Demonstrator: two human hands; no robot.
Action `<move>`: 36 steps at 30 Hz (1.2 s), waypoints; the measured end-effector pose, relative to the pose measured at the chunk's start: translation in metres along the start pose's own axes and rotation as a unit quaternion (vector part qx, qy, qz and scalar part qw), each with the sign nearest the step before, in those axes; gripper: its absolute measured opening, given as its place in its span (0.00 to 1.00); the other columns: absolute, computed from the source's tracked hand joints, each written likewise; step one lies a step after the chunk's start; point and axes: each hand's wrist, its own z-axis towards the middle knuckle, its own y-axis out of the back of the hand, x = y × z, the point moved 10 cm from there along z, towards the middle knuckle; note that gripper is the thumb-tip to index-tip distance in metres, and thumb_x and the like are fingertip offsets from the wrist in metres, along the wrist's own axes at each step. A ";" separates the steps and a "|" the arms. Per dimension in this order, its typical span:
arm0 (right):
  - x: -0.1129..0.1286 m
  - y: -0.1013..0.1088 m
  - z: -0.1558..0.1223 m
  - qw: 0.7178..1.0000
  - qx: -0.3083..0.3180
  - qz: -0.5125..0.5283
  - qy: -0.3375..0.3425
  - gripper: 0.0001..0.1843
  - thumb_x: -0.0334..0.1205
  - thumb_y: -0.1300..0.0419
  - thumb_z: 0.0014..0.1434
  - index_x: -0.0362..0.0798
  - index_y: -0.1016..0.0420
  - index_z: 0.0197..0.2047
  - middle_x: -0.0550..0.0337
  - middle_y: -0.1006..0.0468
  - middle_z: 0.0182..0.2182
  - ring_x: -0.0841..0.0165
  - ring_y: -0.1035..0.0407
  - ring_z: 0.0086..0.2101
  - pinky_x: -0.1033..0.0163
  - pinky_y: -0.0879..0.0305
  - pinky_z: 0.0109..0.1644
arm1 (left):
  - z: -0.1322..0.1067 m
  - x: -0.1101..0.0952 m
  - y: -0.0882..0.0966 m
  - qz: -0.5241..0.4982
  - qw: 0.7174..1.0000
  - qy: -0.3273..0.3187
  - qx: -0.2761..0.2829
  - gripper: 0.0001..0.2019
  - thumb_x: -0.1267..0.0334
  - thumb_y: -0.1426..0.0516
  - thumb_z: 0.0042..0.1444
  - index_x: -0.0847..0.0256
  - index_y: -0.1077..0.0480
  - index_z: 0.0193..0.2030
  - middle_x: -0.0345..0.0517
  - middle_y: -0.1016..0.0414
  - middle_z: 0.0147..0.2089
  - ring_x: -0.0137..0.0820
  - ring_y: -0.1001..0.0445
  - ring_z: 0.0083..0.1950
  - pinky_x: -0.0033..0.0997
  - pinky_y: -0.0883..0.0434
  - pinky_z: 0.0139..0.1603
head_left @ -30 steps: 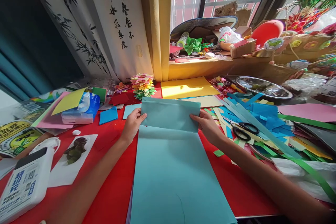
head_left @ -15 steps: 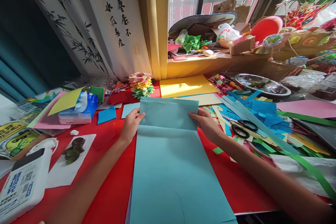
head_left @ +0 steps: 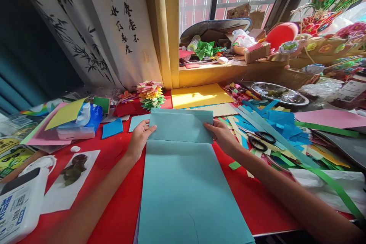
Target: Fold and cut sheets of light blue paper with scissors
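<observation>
A large teal paper sheet (head_left: 183,187) lies on the red table (head_left: 120,198) in front of me, its far end folded back toward me into a flap (head_left: 181,126). My left hand (head_left: 138,139) pinches the flap's left edge, thumb on top. My right hand (head_left: 224,135) pinches the flap's right edge the same way. Both hands hold the fold down at the crease.
Black scissors (head_left: 259,141) lie among blue and green paper strips right of my right hand. A stack of folded coloured paper (head_left: 150,93) and a yellow sheet (head_left: 200,95) sit behind. A wipes pack (head_left: 82,122), a white bottle (head_left: 20,204) and a fruit picture (head_left: 71,169) are on the left. A metal bowl (head_left: 278,93) stands far right.
My hands and the folded flap stay as they were. The view has shifted slightly to the right and down.
</observation>
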 end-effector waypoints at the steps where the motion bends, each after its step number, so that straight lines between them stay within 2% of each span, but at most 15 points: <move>1: -0.001 0.000 0.000 1.000 0.002 0.005 -0.001 0.17 0.47 0.42 0.50 0.47 0.27 0.40 0.60 0.26 0.30 0.73 0.37 0.24 0.68 0.41 0.25 | 0.000 0.001 -0.001 0.002 1.000 -0.001 0.006 0.18 0.56 0.40 0.46 0.59 0.34 0.43 0.41 0.25 0.32 0.33 0.27 0.36 0.28 0.32 0.32; 6: -0.005 -0.002 0.001 1.000 0.010 0.007 -0.009 0.17 0.47 0.41 0.50 0.47 0.26 0.40 0.59 0.25 0.32 0.72 0.35 0.26 0.68 0.39 0.26 | 0.002 0.003 -0.002 0.008 1.000 -0.013 0.017 0.18 0.55 0.40 0.46 0.60 0.33 0.42 0.42 0.25 0.32 0.33 0.27 0.34 0.30 0.31 0.34; 9: 0.002 0.000 0.002 0.999 0.016 0.004 -0.030 0.17 0.45 0.39 0.48 0.47 0.26 0.41 0.57 0.24 0.34 0.70 0.32 0.29 0.68 0.36 0.29 | 0.004 0.002 -0.002 0.007 0.999 -0.007 0.031 0.17 0.55 0.40 0.46 0.61 0.33 0.42 0.43 0.25 0.32 0.34 0.26 0.34 0.31 0.31 0.34; 11: 0.012 -0.002 0.002 0.998 0.050 0.013 -0.046 0.19 0.44 0.39 0.48 0.47 0.26 0.43 0.56 0.24 0.38 0.68 0.30 0.32 0.67 0.35 0.32 | 0.004 0.003 -0.005 0.006 0.997 0.020 0.069 0.17 0.56 0.40 0.45 0.61 0.33 0.41 0.44 0.25 0.32 0.34 0.26 0.34 0.32 0.30 0.34; 15: 0.027 -0.015 -0.005 0.982 0.160 0.047 -0.086 0.21 0.48 0.46 0.53 0.51 0.30 0.49 0.55 0.28 0.49 0.66 0.30 0.40 0.66 0.33 0.36 | 0.001 0.004 -0.013 0.037 0.985 0.066 0.156 0.18 0.58 0.38 0.43 0.61 0.31 0.41 0.47 0.24 0.35 0.34 0.26 0.36 0.32 0.30 0.35; 18: 0.013 -0.028 -0.016 0.970 0.203 -0.019 -0.136 0.21 0.49 0.44 0.52 0.51 0.29 0.48 0.55 0.27 0.47 0.69 0.30 0.36 0.68 0.34 0.31 | -0.006 0.004 -0.019 0.069 0.975 0.086 0.193 0.17 0.57 0.39 0.43 0.60 0.30 0.40 0.48 0.24 0.38 0.35 0.26 0.37 0.30 0.30 0.34; 21: -0.008 -0.047 -0.032 0.946 0.248 -0.122 -0.166 0.19 0.48 0.39 0.48 0.47 0.25 0.42 0.55 0.24 0.39 0.70 0.31 0.32 0.69 0.37 0.29 | -0.014 0.005 -0.028 0.074 0.968 0.099 0.217 0.16 0.57 0.39 0.43 0.58 0.29 0.41 0.46 0.24 0.39 0.34 0.26 0.38 0.30 0.30 0.35; 23: -0.017 -0.060 -0.040 0.936 0.270 -0.151 -0.168 0.15 0.46 0.38 0.48 0.45 0.24 0.35 0.57 0.24 0.34 0.69 0.31 0.31 0.68 0.38 0.29 | -0.016 0.003 -0.030 0.076 0.971 0.093 0.206 0.17 0.57 0.38 0.42 0.58 0.29 0.41 0.45 0.25 0.39 0.34 0.26 0.38 0.30 0.30 0.35; 26: -0.021 -0.065 -0.041 0.949 0.244 -0.122 -0.160 0.10 0.44 0.39 0.48 0.45 0.25 0.30 0.59 0.25 0.30 0.70 0.32 0.30 0.67 0.38 0.30 | -0.011 -0.007 -0.022 0.068 0.987 0.053 0.132 0.20 0.57 0.39 0.43 0.59 0.32 0.44 0.45 0.27 0.37 0.32 0.28 0.36 0.29 0.30 0.33; 28: -0.021 -0.060 -0.037 0.963 0.203 -0.080 -0.155 0.10 0.44 0.39 0.48 0.46 0.26 0.31 0.60 0.25 0.30 0.69 0.31 0.31 0.67 0.37 0.32 | -0.009 -0.015 -0.018 0.041 0.994 0.024 0.103 0.23 0.57 0.40 0.44 0.60 0.35 0.48 0.43 0.30 0.34 0.31 0.29 0.35 0.30 0.29 0.34; 31: -0.023 -0.052 -0.032 0.974 0.165 -0.050 -0.149 0.11 0.44 0.39 0.48 0.48 0.25 0.33 0.59 0.24 0.32 0.68 0.31 0.33 0.66 0.37 0.34 | -0.008 -0.022 -0.018 0.011 0.995 -0.002 0.102 0.23 0.59 0.41 0.47 0.61 0.39 0.50 0.42 0.31 0.33 0.30 0.29 0.34 0.33 0.29 0.35; 36: -0.023 -0.055 -0.032 0.974 0.169 -0.059 -0.140 0.13 0.45 0.39 0.48 0.46 0.25 0.35 0.57 0.25 0.33 0.68 0.31 0.32 0.67 0.38 0.32 | -0.009 -0.031 -0.016 0.024 0.995 -0.050 0.086 0.22 0.59 0.43 0.49 0.59 0.37 0.52 0.42 0.31 0.34 0.29 0.30 0.35 0.31 0.29 0.35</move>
